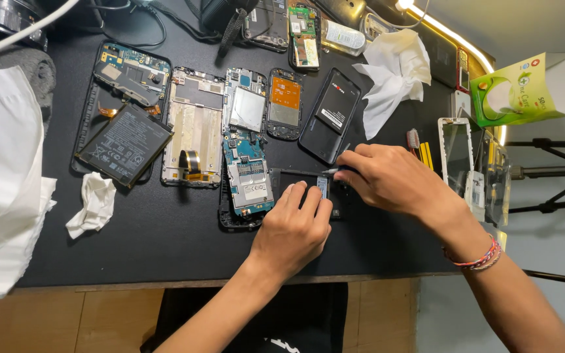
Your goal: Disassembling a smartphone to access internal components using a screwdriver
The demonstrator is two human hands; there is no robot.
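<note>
My left hand (292, 229) presses flat on a small dark phone body (287, 180) lying on the black mat, its fingertips beside a small grey part (322, 186) on that body. My right hand (387, 176) grips a thin metal tool (330, 171) whose tip touches the phone at that part. A red and white braided band is on my right wrist. Just left of the hands lies an opened phone with a blue circuit board (248, 171).
Several opened phones, frames and a flat black battery (125, 144) lie across the mat (165, 235). A black back cover (330, 116), crumpled tissues (393, 72), a white phone frame (456, 153), a green tissue box (524, 88) and white cloth (1, 176) surround them.
</note>
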